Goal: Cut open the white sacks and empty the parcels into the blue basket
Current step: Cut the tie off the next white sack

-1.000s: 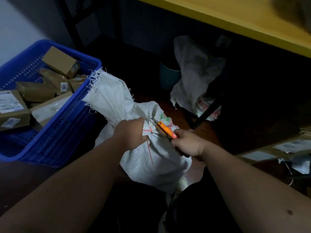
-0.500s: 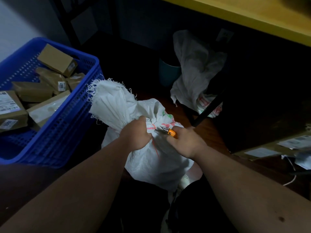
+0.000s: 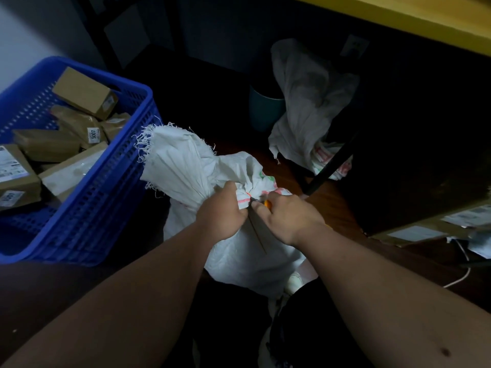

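You're looking at 2 white sacks, the tied sack (image 3: 233, 251) in front of you on the floor, leaning against 1 blue basket (image 3: 106, 187) w/ approx 7 brown parcels (image 3: 85, 94) showing inside, plus a crumpled empty sack (image 3: 310, 110) lying further back under the yellow shelf (image 3: 425, 19). The cutter (image 3: 267, 203) is mostly hiding, only an orange sliver showing btwn your fingers, its blade impossible to make out, and the basket is running off the left edge. Your left hand (image 3: 223, 213) is clenching tight round the bunched neck, and your right hand (image 3: 287, 216) is closing round the cutter, pressing against the tie.
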